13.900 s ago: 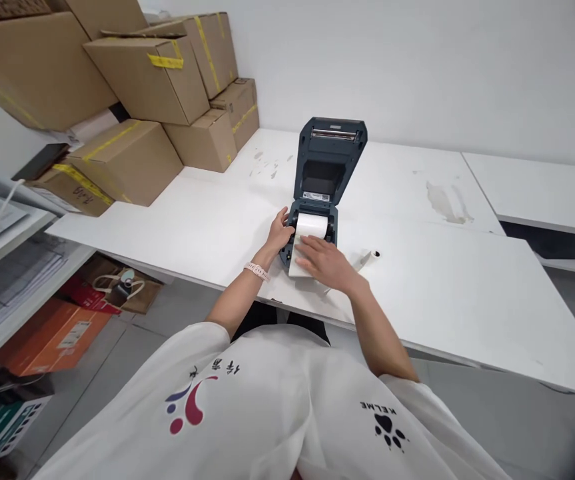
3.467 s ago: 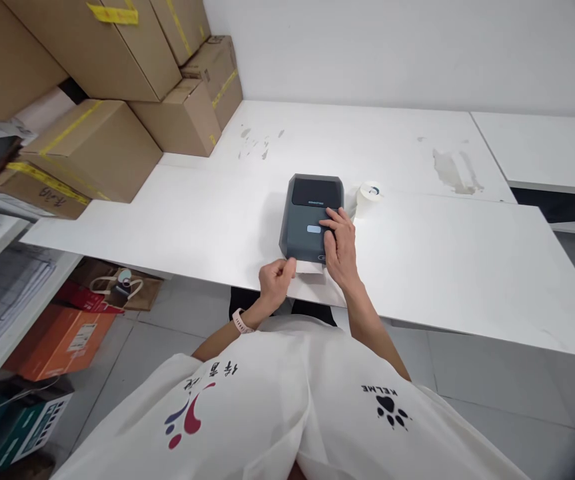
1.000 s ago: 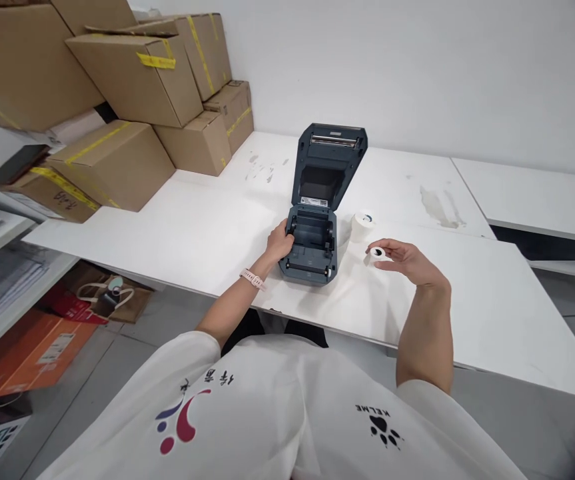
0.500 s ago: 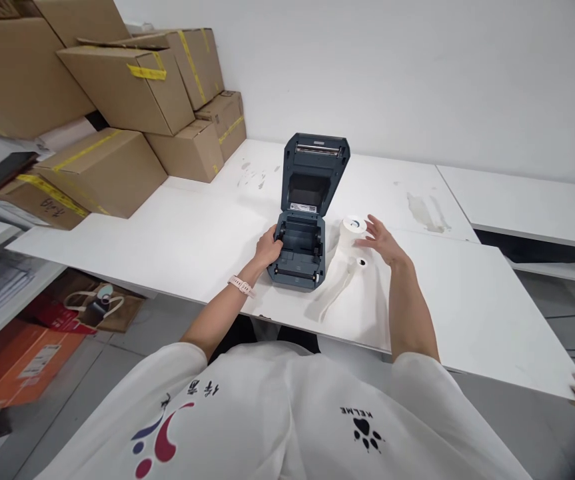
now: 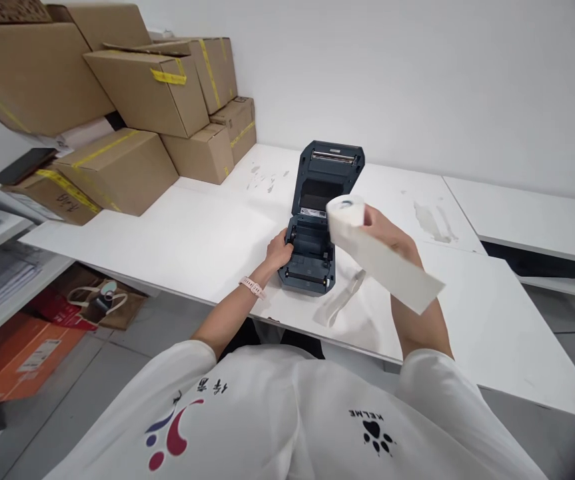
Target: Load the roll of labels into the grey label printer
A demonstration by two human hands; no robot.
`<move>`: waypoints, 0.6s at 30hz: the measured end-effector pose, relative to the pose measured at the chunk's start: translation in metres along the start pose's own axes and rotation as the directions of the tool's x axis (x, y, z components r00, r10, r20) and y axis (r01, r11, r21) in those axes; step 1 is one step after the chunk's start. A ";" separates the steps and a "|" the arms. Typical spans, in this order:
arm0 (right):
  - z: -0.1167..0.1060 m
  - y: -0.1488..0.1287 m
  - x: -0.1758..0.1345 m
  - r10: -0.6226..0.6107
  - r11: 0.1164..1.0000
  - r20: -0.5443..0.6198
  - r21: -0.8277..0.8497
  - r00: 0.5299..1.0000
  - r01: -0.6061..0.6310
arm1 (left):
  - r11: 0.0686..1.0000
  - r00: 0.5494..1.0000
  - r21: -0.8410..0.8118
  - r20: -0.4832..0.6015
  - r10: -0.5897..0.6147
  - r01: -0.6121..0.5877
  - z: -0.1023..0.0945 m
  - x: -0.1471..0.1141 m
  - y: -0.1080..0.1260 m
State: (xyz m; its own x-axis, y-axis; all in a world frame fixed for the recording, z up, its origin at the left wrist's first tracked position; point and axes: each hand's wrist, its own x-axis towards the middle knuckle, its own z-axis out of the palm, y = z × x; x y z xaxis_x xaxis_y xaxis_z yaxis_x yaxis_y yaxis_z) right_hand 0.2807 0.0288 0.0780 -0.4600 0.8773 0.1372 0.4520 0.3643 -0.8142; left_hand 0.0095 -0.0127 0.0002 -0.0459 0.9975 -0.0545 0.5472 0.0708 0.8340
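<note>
A dark label printer (image 5: 311,250) stands on the white table with its lid (image 5: 328,175) raised, its inner bay showing no roll. My left hand (image 5: 279,252) grips the printer's left side, thumb over the rim. Up in my right hand (image 5: 390,230) is a white label roll (image 5: 346,212), held beside the printer's right edge. From the roll a loose strip (image 5: 392,270) hangs out to the lower right, across my forearm. On the table below lies a curled paper strip (image 5: 346,299), partly hidden behind the raised roll's strip.
Cardboard boxes (image 5: 147,90) with yellow tape are stacked at the table's back left. The white table (image 5: 207,247) has its front edge close to my body. A white wall (image 5: 392,80) rises behind. An orange box (image 5: 22,360) sits on the floor at left.
My right hand has closed on the label roll and lifted it off the table, leftward toward the printer, its strip unrolling. My left hand still holds the printer.
</note>
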 end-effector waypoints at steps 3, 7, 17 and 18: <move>0.021 -0.040 0.028 0.034 0.935 0.213 -0.352 0.976 0.044 | 1.000 1.000 0.016 0.009 -0.001 0.000 -0.001 -0.001 0.002; 0.057 -0.052 0.051 0.174 0.716 0.286 -0.694 0.942 0.078 | 1.000 1.000 -0.008 0.013 -0.004 0.004 -0.001 -0.001 0.001; 0.095 -0.048 -0.004 0.026 0.692 0.176 -0.714 0.984 0.109 | 0.999 1.000 -0.045 0.011 -0.029 0.029 0.001 -0.001 -0.001; 0.102 -0.051 -0.020 -0.042 0.710 0.149 -0.691 0.988 0.135 | 0.998 1.000 -0.054 0.012 -0.015 0.016 0.001 -0.001 -0.002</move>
State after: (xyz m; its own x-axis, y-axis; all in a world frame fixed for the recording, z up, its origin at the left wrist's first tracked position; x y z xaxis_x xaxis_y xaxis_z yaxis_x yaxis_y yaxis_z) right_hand 0.1891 -0.0393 0.0589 -0.5876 0.8046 0.0857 0.7871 0.5929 -0.1699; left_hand 0.0092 -0.0143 -0.0014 -0.0443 0.9963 -0.0734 0.5004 0.0857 0.8616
